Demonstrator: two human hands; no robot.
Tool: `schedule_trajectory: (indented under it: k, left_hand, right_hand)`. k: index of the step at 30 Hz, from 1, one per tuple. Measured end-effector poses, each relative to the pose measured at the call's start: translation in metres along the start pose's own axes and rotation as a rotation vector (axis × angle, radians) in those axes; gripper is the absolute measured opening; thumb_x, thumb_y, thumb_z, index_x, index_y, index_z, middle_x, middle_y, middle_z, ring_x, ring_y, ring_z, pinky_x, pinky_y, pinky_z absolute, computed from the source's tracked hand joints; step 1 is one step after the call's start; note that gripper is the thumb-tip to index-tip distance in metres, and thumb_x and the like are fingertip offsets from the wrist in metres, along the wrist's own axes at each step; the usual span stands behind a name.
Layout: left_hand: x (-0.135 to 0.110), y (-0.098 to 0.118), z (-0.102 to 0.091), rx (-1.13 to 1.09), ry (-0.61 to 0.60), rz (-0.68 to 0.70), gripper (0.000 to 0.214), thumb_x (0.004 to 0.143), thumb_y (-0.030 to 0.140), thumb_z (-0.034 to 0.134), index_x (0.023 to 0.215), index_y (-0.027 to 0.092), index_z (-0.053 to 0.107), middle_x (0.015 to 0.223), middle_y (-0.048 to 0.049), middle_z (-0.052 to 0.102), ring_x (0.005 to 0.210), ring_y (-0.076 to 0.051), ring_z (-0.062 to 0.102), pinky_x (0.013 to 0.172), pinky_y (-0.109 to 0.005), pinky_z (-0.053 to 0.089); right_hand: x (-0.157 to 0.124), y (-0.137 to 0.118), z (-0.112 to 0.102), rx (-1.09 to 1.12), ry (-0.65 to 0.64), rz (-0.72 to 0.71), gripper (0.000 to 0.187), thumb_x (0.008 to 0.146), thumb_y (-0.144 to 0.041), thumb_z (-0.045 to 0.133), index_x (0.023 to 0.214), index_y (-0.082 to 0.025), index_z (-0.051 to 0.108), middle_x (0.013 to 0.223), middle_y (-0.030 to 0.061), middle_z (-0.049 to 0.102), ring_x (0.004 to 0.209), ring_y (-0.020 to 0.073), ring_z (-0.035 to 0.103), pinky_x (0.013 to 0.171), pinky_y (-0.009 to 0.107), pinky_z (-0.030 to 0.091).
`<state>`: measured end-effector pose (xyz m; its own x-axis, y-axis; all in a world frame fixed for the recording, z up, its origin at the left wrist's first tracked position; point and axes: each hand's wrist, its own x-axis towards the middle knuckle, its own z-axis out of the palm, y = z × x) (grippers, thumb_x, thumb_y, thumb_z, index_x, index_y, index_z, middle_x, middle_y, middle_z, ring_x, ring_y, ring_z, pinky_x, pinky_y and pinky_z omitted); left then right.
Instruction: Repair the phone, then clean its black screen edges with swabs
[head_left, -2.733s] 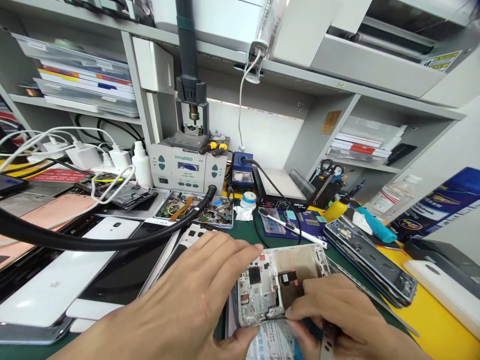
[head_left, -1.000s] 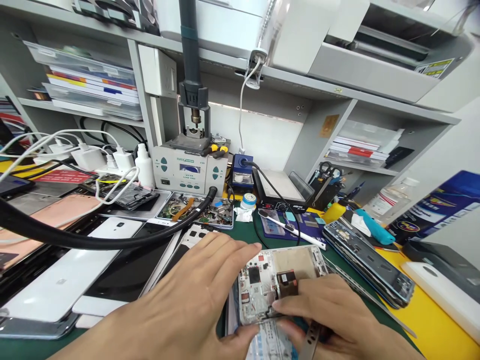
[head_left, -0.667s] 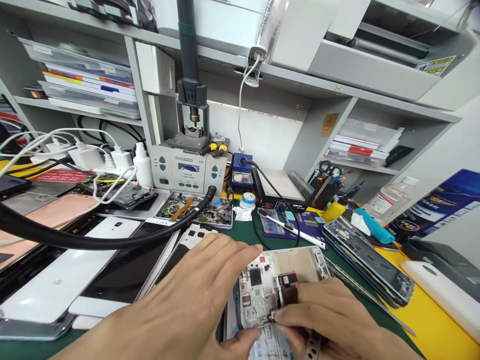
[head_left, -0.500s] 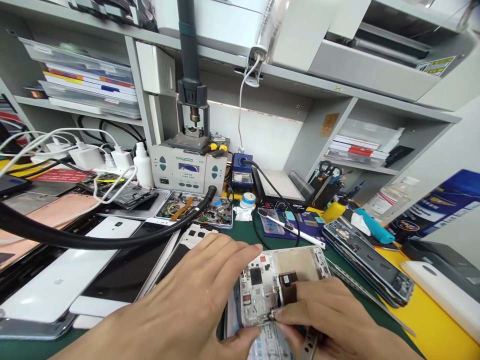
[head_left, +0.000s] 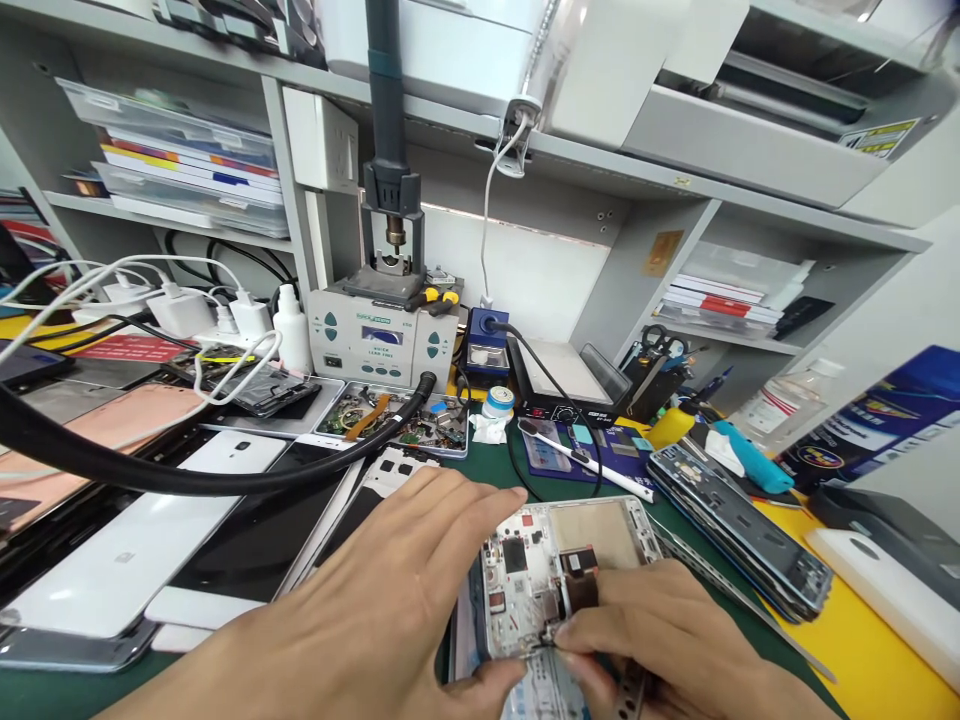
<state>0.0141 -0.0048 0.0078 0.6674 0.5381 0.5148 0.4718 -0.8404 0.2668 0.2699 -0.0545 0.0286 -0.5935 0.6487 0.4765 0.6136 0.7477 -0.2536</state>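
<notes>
An opened phone frame [head_left: 570, 560] with its circuit board exposed lies on the green mat near the bottom middle. My left hand [head_left: 375, 610] lies along the frame's left edge, fingers stretched over its top corner and thumb against its lower edge. My right hand [head_left: 660, 640] is pinched on a thin metal tool, apparently tweezers [head_left: 626, 695], its fingertips pressing at the board's lower part. The tool's tip is hidden between fingers and board.
A thick black hose [head_left: 187, 475] crosses the left side over several phone backs [head_left: 127, 550]. A rework station [head_left: 382, 335], a parts tray [head_left: 397, 425], a white pen-like tool [head_left: 585, 460] and stacked phone frames [head_left: 742, 530] lie behind and to the right.
Both hands stayed on the phone frame. The right hand's fingertips crept slightly lower along the board. The view shifted a little.
</notes>
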Motion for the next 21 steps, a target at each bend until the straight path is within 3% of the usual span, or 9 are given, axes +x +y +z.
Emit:
schedule_trajectory:
  k: [9, 16, 21]
  left_hand:
    - [0.0022, -0.0010, 0.0002, 0.035, 0.019, 0.002, 0.085, 0.078, 0.038, 0.072, 0.145, 0.017, 0.026, 0.135, -0.0186, 0.059, 0.128, -0.037, 0.056, 0.107, -0.057, 0.049]
    - [-0.0044, -0.0067, 0.0087, -0.023, -0.091, -0.093, 0.092, 0.079, 0.046, 0.070, 0.150, 0.019, 0.019, 0.139, -0.0221, 0.055, 0.135, -0.043, 0.049, 0.105, -0.068, 0.046]
    - [-0.0021, -0.0021, 0.0061, 0.003, -0.074, -0.078, 0.089, 0.078, 0.043, 0.070, 0.148, 0.018, 0.021, 0.136, -0.0217, 0.057, 0.132, -0.042, 0.052, 0.103, -0.067, 0.048]
  right_hand:
    - [-0.0003, 0.0014, 0.0004, 0.006, 0.002, 0.038, 0.016, 0.089, -0.011, 0.065, 0.097, -0.022, 0.074, 0.083, 0.0017, 0.080, 0.075, 0.0172, 0.078, 0.070, 0.026, 0.058]
    - [0.0050, -0.0031, -0.0027, 0.022, -0.037, 0.104, 0.019, 0.085, -0.009, 0.065, 0.096, -0.022, 0.075, 0.081, -0.0015, 0.079, 0.079, 0.0156, 0.078, 0.075, 0.024, 0.058]
    - [0.0053, -0.0014, -0.0024, 0.061, -0.061, 0.107, 0.028, 0.080, -0.004, 0.065, 0.097, -0.023, 0.076, 0.086, -0.0014, 0.081, 0.080, 0.0150, 0.077, 0.075, 0.024, 0.056]
